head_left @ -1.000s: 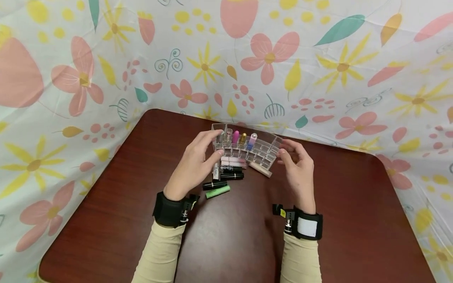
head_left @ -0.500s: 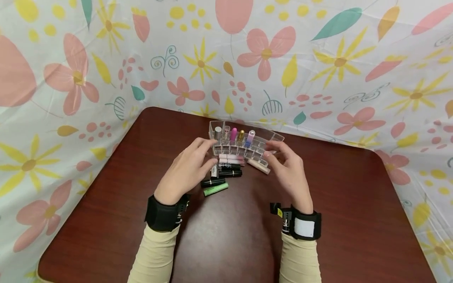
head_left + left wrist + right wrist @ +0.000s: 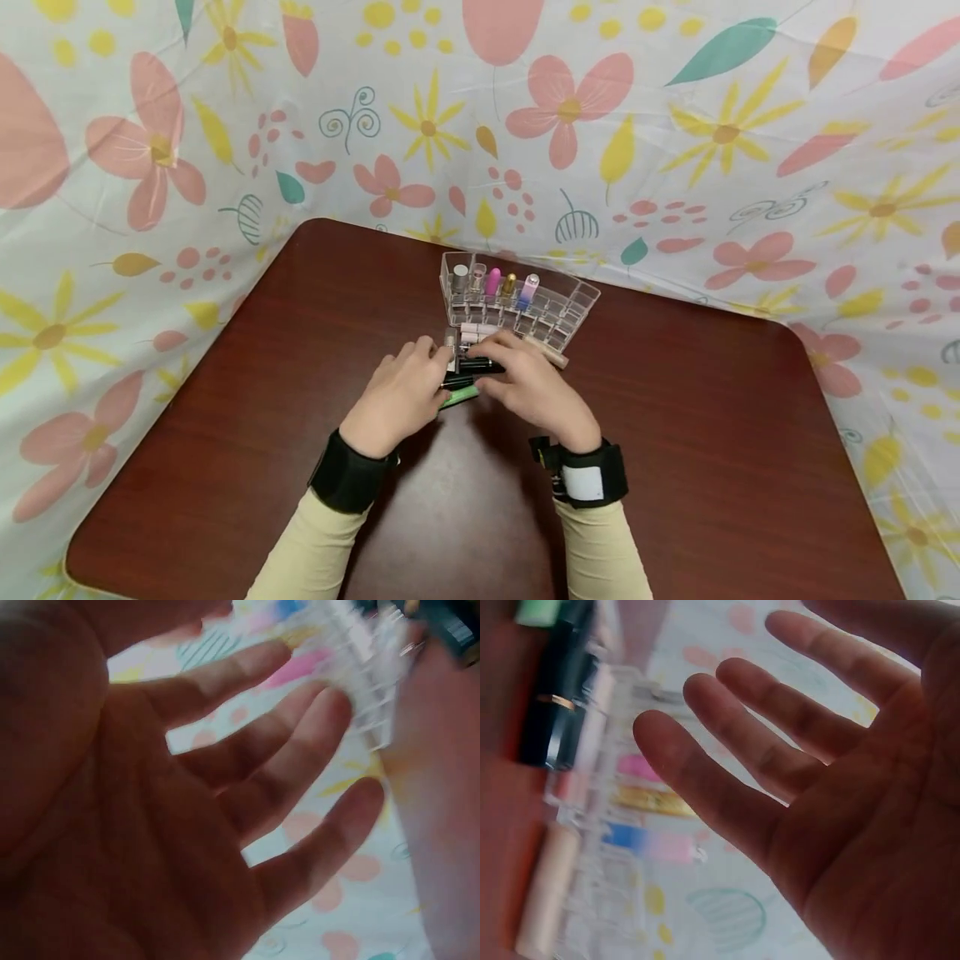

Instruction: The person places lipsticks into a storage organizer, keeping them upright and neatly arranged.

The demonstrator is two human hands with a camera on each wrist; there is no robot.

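A clear plastic lipstick organizer (image 3: 576, 310) stands at the back of the table. Its upper row holds several tubes, among them a magenta one (image 3: 492, 282), a gold one (image 3: 509, 285) and a pink-to-blue one (image 3: 529, 288). In front lie loose tubes: a green one (image 3: 461, 396), black ones (image 3: 482, 365) and a beige one (image 3: 553, 355). My left hand (image 3: 397, 396) is over the left ends of this pile, my right hand (image 3: 536, 390) over its right side. Both wrist views show spread, nearly straight fingers with nothing held. Contact with the tubes cannot be made out.
The dark red-brown table (image 3: 712, 433) extends to both sides and toward me. A flower-printed cloth (image 3: 660, 108) hangs close behind its back edge. A pale pink tube (image 3: 480, 330) lies against the organizer's front.
Both hands have left the organizer's sides and come together over the loose tubes in front. The right hand moved left and toward me. The organizer's tubes look the same.
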